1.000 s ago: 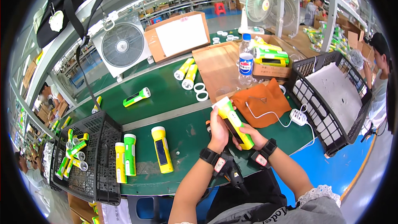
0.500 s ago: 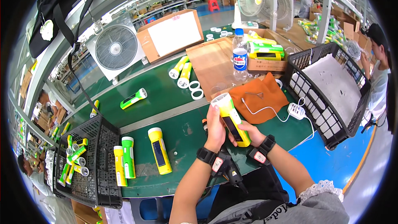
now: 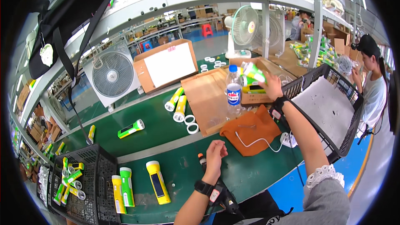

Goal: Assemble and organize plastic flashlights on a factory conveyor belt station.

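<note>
My right hand (image 3: 273, 86) reaches over the cardboard box (image 3: 260, 98) at the back right of the bench. Its fingers close on the end of a green and white flashlight (image 3: 255, 73), which lies tilted above other flashlights in the box. My left hand (image 3: 214, 156) hovers over the green bench with loosely curled fingers and nothing visible in it. Below it lies a black electric screwdriver (image 3: 227, 200), partly hidden by my wrist. To the left stand a yellow flashlight with a dark panel (image 3: 158, 183), a green flashlight (image 3: 127, 187) and a slimmer yellow one (image 3: 118, 193).
A blue-capped bottle (image 3: 233, 89) stands before the box, near an orange cloth (image 3: 254, 131) with a white cable. Black crates flank the bench, one with flashlights (image 3: 98, 175), one with a grey sheet (image 3: 329, 98). White rings (image 3: 192, 128) lie mid-bench. A co-worker (image 3: 371, 79) is at right.
The flashlight both hands held in front of me has left that spot. My right hand has moved far right to the box; my left hand has let go and stays near the middle. The view has shifted.
</note>
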Available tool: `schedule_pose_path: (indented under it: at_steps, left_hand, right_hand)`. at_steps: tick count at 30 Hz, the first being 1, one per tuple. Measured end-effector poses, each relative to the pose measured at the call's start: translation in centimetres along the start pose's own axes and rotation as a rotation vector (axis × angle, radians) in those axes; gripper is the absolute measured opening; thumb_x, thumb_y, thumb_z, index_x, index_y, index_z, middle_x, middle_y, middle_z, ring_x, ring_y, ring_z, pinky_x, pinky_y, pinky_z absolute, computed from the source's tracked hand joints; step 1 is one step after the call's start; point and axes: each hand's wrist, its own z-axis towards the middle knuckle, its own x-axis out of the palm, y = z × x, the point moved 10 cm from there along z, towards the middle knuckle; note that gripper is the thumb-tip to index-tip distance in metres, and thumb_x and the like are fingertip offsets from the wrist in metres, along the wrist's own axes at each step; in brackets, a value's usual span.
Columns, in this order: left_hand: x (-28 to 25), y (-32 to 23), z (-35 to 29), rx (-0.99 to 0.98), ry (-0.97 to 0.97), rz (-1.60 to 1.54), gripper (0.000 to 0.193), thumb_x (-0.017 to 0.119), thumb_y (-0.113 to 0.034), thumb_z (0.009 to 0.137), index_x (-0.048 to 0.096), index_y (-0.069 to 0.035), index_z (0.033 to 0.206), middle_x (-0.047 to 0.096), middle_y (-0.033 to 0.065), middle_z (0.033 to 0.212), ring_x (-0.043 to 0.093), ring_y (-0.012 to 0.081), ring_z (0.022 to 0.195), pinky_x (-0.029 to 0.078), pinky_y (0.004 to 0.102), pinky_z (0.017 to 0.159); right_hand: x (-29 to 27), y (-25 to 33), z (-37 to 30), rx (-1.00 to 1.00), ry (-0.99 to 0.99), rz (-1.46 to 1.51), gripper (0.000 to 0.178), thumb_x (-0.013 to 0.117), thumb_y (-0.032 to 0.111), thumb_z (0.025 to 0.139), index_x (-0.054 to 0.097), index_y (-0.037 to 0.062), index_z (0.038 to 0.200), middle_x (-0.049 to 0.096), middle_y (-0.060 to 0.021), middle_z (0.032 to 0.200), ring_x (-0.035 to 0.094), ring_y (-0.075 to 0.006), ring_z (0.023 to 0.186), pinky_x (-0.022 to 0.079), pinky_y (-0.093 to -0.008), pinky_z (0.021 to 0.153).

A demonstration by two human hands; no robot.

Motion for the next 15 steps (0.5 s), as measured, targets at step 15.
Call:
schedule_pose_path:
  at_steps: [15]
  left_hand:
    - [-0.1, 0.1, 0.8, -0.106, -0.059, -0.101, 0.010, 0.043, -0.019, 0.088, 0.046, -0.010, 0.084, 0.042, -0.0023, 0.066, 0.046, 0.0086, 0.063, 0.041, 0.0238, 0.063]
  right_hand:
    - [-2.2, 12.0, -2.9, -0.350, -0.061, 0.140, 0.033, 0.053, 0.014, 0.076, 0.053, 0.0047, 0.107, 0.050, -0.0165, 0.108, 0.047, -0.0329, 0.102, 0.038, -0.0493, 0.083]
